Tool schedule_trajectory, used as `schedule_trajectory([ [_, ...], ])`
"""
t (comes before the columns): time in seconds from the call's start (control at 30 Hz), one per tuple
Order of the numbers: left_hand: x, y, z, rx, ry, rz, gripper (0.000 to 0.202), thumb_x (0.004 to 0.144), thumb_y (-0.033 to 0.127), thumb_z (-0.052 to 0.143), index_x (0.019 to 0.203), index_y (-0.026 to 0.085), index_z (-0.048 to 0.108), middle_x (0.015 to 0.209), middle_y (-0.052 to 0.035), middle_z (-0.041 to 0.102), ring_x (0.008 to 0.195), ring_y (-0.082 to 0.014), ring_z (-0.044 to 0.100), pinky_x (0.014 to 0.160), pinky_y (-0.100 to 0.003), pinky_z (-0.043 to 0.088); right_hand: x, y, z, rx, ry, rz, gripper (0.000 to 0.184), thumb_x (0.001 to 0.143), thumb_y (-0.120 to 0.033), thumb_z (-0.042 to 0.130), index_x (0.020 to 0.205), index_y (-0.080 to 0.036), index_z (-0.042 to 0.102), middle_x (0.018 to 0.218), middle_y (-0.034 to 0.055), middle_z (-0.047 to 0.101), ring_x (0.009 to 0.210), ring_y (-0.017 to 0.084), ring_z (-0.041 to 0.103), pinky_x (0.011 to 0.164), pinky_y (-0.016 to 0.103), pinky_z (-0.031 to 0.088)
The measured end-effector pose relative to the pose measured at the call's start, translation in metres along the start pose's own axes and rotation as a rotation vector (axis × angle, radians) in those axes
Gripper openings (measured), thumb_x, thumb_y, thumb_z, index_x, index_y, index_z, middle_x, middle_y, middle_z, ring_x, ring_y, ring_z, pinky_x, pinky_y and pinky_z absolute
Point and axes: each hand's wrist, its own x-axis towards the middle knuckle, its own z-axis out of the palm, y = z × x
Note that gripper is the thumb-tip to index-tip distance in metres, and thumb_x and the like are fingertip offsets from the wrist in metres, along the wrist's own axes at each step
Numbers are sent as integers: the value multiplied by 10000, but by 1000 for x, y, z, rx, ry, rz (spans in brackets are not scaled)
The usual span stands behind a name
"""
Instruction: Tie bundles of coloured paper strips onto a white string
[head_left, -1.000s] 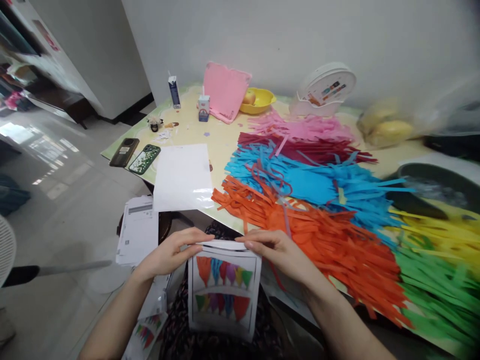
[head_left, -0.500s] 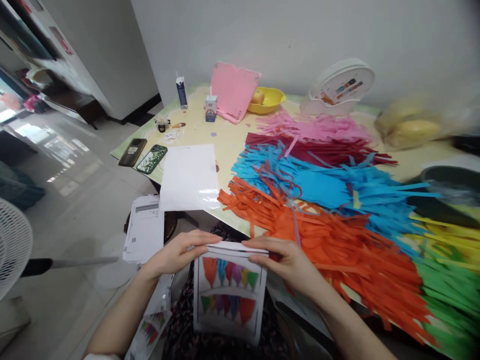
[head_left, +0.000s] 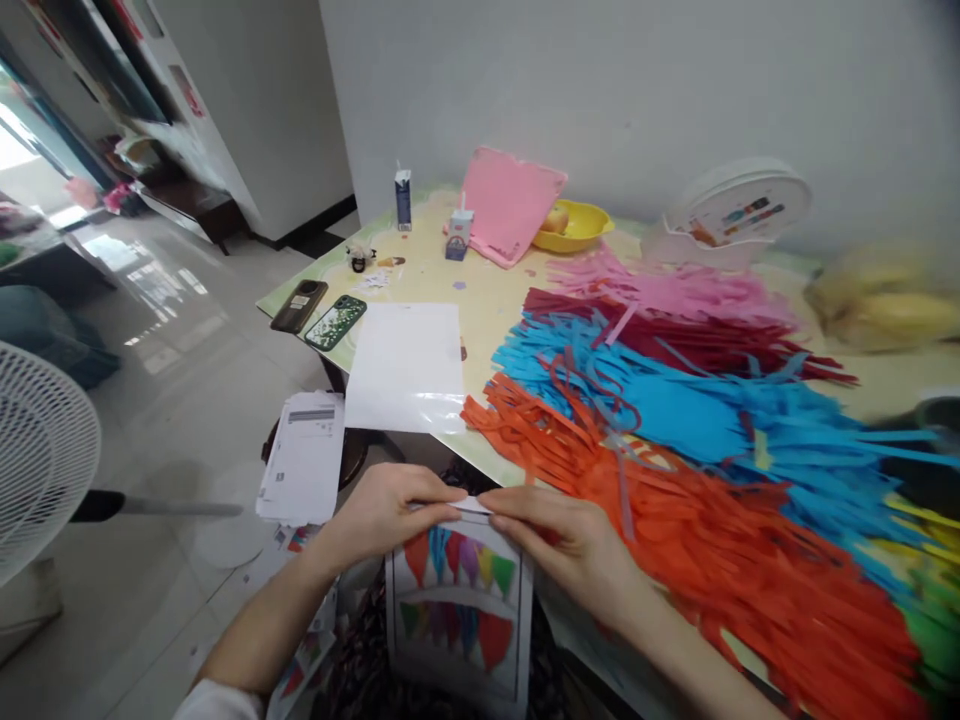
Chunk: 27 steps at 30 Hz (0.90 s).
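My left hand [head_left: 394, 505] and my right hand [head_left: 566, 540] both pinch the top edge of a white packet [head_left: 459, 610] printed with coloured bunting flags. I hold it upright over my lap, just below the table's near edge. The fingertips of the two hands nearly meet at the middle of the packet's top. Piles of cut paper fringe lie on the table [head_left: 420, 275] beside my right hand: orange [head_left: 712, 540] closest, then blue [head_left: 675, 400], dark red [head_left: 697, 335] and pink [head_left: 660, 290].
A blank white sheet [head_left: 407, 365] overhangs the table edge. Two phones [head_left: 319, 315], two small cartons [head_left: 403, 198], a pink board [head_left: 506, 203], a yellow bowl [head_left: 574, 225] and a white round container [head_left: 731, 215] stand farther back. A stack of papers [head_left: 304, 468] sits on a stool; a fan [head_left: 37, 450] stands left.
My view has swung left and down. Both hands have slid inward along the packet's top edge until their fingertips almost touch; the packet stays in my lap.
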Motion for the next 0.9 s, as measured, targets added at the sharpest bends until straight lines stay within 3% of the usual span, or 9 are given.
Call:
schedule_trajectory([
  [0.2,-10,-11,0,-40,118,25,262,910,362,604,1029,192,763,940,-63,769,854,-154,708,773,-228,544,9,-5,-1,-40,-71,-4,227,939,-293,558,1047,-248,752,1007,49,759,917,185,714,812,272,577],
  [0.33,-12,-21,-31,13,122,36,273,920,374,586,1045,206,761,954,-61,759,852,-153,701,764,-222,538,46,-4,-23,-123,-169,3,243,933,-358,551,1030,-261,752,1004,52,761,911,219,710,806,321,567],
  [0.43,-4,-32,-66,82,28,13,277,924,386,577,1068,228,754,977,-52,755,879,-154,695,787,-221,524,95,13,-39,-299,-141,53,264,923,-349,527,1008,-233,747,1017,81,757,917,268,704,802,381,545],
  [0.53,16,-46,-86,117,-160,14,261,910,400,596,1032,239,761,948,-20,771,878,-150,699,995,-288,460,146,39,-33,-447,-167,80,220,893,-235,516,937,-178,723,1042,126,739,932,294,690,817,406,515],
  [0.6,35,-56,-88,105,-253,6,235,901,390,613,998,240,766,931,-3,779,851,-138,706,1154,-365,313,172,55,-19,-471,-175,74,175,866,-163,513,911,-154,682,1020,143,722,913,279,681,810,386,502],
  [0.67,54,-65,-85,90,-309,-2,211,892,370,630,982,237,768,930,1,781,831,-128,709,1213,-404,185,189,67,-2,-456,-159,72,150,843,-127,516,944,-144,626,997,139,697,877,247,669,777,347,495],
  [0.77,76,-80,-77,71,-359,-11,192,874,353,658,979,240,772,919,1,780,815,-124,706,1225,-415,132,202,81,14,-425,-122,99,195,815,-120,533,1007,-154,536,1022,121,652,837,204,645,737,304,482],
  [0.9,87,-101,-71,30,-395,-23,152,857,340,681,942,258,776,886,20,781,793,-121,707,1229,-431,114,211,96,18,-389,-47,140,201,814,-135,501,1002,-192,461,959,74,617,767,178,612,696,290,469],
])
